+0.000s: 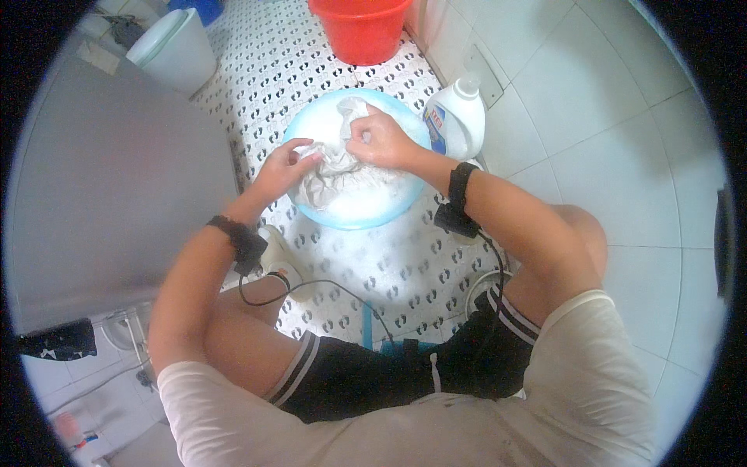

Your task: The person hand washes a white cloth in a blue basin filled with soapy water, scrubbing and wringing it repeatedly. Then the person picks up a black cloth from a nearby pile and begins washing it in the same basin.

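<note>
A light blue basin (373, 222) stands on the floor in front of me, full of white suds (381, 187). Bunched up over the suds is a pale, wet piece of cloth (331, 175); its kind of garment cannot be made out. My left hand (289, 170) grips the cloth at the basin's left side, thumb and fingers pinched on it. My right hand (381, 140) is closed in a fist round another part of it, near the middle right, and a fold sticks up beside the knuckles. The lower part of the cloth lies in the foam.
A white detergent bottle (459, 117) stands right of the basin, by the tiled wall (607, 140). Beyond it is a red bucket (362, 31). A white lidded bin (175, 50) is far left, behind a large grey panel (117, 187). Cables hang from my wrist straps.
</note>
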The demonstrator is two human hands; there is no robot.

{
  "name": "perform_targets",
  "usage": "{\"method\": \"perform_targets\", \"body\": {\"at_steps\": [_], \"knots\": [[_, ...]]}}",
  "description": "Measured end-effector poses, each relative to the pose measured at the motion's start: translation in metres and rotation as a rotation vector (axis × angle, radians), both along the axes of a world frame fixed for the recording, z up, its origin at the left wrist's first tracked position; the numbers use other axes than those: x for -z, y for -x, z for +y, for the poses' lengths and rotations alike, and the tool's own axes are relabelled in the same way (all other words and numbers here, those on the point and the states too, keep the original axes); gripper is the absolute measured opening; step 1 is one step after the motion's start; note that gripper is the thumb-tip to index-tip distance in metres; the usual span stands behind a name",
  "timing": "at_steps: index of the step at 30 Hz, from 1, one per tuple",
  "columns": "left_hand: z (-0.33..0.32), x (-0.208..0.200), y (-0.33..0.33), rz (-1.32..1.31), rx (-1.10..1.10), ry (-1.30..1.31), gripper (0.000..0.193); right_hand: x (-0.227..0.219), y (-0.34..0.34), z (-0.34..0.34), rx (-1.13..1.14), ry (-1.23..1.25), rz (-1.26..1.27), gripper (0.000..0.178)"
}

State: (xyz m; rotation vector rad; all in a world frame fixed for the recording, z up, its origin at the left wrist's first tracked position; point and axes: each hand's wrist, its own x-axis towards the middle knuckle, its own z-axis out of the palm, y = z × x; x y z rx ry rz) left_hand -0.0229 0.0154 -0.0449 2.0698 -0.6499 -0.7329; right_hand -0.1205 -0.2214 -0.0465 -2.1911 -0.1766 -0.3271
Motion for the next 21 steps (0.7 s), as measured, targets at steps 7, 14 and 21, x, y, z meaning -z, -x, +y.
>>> {"method": "perform_targets", "body": {"at_steps": [7,14,21], "knots": [[-0.005,0.021,0.004,-0.035,0.078,-0.093,0.049,0.028,0.011,-0.003,0.258,-0.172,-0.058,0.033],[-0.003,0.022,0.005,-0.403,0.236,-0.361,0.095,0.040,0.028,-0.024,0.194,0.088,0.401,0.054],[-0.015,0.045,0.000,-0.293,0.353,-0.513,0.134,0.068,0.031,-0.033,-0.006,0.551,0.353,0.131]]}}
